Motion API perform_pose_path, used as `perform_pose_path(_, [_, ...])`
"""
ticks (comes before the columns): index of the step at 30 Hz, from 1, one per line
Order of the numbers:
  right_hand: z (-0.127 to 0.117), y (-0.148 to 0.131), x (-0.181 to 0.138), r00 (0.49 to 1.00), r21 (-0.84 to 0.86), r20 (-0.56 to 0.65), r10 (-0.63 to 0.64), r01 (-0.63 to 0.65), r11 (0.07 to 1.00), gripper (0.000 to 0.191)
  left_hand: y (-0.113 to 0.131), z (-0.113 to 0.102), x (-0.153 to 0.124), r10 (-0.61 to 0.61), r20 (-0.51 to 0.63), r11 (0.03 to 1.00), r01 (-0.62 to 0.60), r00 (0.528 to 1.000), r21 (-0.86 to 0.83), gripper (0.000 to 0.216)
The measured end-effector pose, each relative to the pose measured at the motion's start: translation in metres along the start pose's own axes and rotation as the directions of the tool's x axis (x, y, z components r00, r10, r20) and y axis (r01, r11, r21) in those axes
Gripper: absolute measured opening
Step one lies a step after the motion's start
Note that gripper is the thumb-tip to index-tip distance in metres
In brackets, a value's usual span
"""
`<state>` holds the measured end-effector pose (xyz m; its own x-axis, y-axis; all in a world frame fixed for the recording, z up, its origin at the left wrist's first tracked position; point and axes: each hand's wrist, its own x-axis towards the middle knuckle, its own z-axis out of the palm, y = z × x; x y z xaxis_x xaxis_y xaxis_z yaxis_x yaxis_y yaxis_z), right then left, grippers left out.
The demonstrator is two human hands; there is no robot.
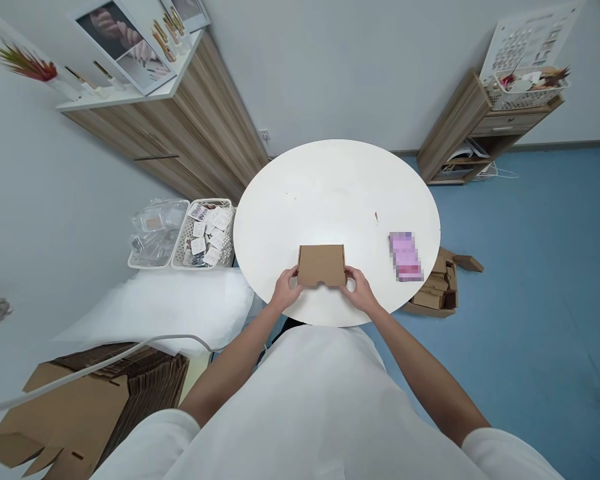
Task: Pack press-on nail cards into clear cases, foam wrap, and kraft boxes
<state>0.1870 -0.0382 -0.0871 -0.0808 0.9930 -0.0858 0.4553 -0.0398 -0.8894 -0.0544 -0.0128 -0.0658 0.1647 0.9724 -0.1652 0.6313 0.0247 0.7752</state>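
Observation:
A small brown cardboard box (322,265), its lid closed, rests on or just above the near part of the round white table (330,180); which of the two I cannot tell. My left hand (286,291) grips the box at its left side. On the opposite side my right hand (359,291) has its fingers and thumb on the box's right edge. Both hands hold it between them, and the box's contents are hidden. Farther right on the table lies a pink-purple item (406,257), blurred into blocks.
Left of the table stand a white basket (233,230) of small cards and a tray of clear plastic bags (157,230). Flat cardboard blanks (75,407) are stacked at lower left, under a pale cable (105,363). A carton of folded boxes (435,287) sits on the floor at right.

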Motion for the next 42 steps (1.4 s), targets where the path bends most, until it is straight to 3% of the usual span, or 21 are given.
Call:
perform_pose_path(4, [-0.023, -0.019, 0.016, 0.998, -0.042, 0.03, 0.059, -0.058, 0.997, 0.054, 0.02, -0.013, 0.014, -0.023, 0.063, 0.998, 0.019, 0.998, 0.064, 0.052])
perform_pose_path(8, [-0.039, -0.035, 0.035, 0.994, -0.149, 0.042, 0.101, -0.093, 0.984, 0.037, 0.035, -0.016, 0.035, -0.123, 0.024, 0.978, 0.117, 0.992, 0.173, 0.042])
perform_pose_path(13, [-0.044, -0.051, 0.057, 0.991, -0.266, 0.002, 0.132, -0.127, 0.956, 0.026, 0.044, -0.018, 0.053, -0.138, -0.037, 0.965, 0.142, 0.99, 0.221, 0.041])
perform_pose_path(19, [-0.045, -0.062, 0.078, 0.984, -0.35, 0.014, 0.178, -0.162, 0.923, 0.027, 0.052, -0.022, 0.066, -0.1, -0.092, 0.966, 0.119, 0.991, 0.231, 0.04])
perform_pose_path(25, [-0.047, -0.054, 0.084, 0.994, -0.234, 0.008, 0.109, -0.104, 0.967, 0.032, 0.053, -0.023, 0.071, -0.052, -0.111, 0.975, 0.075, 0.992, 0.207, 0.035])
perform_pose_path(35, [-0.046, -0.043, 0.08, 0.995, -0.158, 0.011, 0.1, -0.097, 0.983, 0.034, 0.042, -0.026, 0.068, -0.023, -0.076, 0.994, 0.031, 0.997, 0.107, 0.032])
perform_pose_path(39, [-0.043, -0.035, 0.076, 0.994, -0.024, 0.026, 0.109, -0.109, 0.994, 0.042, 0.039, -0.027, 0.066, -0.067, -0.04, 0.997, 0.066, 0.997, -0.026, 0.045])
perform_pose_path(42, [-0.038, -0.03, 0.072, 0.991, 0.098, -0.009, 0.135, -0.133, 0.986, 0.039, 0.038, -0.025, 0.064, -0.135, -0.007, 0.974, 0.131, 0.991, -0.184, 0.042])
